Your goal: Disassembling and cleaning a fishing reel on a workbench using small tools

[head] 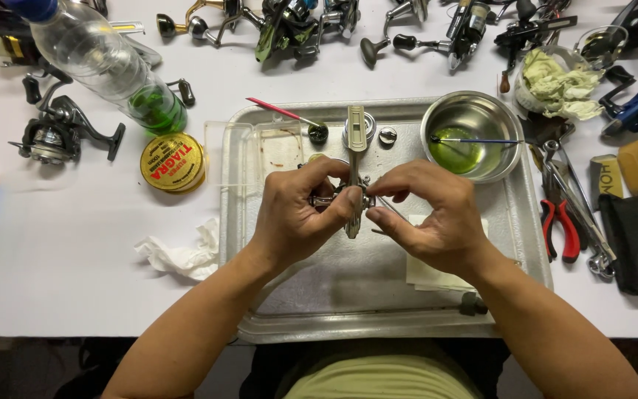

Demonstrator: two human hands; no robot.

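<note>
Over the steel tray's (260, 222) middle, the left hand (293, 222) gripped a grey metal reel frame (354, 159); the right hand's (437, 222) fingertips pinched a small part at it, fitting underway, calling for fine alignment.

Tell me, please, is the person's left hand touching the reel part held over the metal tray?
Touching: the head view shows the left hand with its fingers wrapped around the reel part.

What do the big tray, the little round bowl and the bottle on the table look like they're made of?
The tray looks like brushed metal, probably steel or aluminium: dull silver with soft glare. The bowl seems polished steel, since its wall mirrors the light; green liquid sits inside. The bottle looks like thin clear plastic with a blue cap, see-through down to the green liquid. Both hands, left and right, hold a small metal-looking part.
</note>
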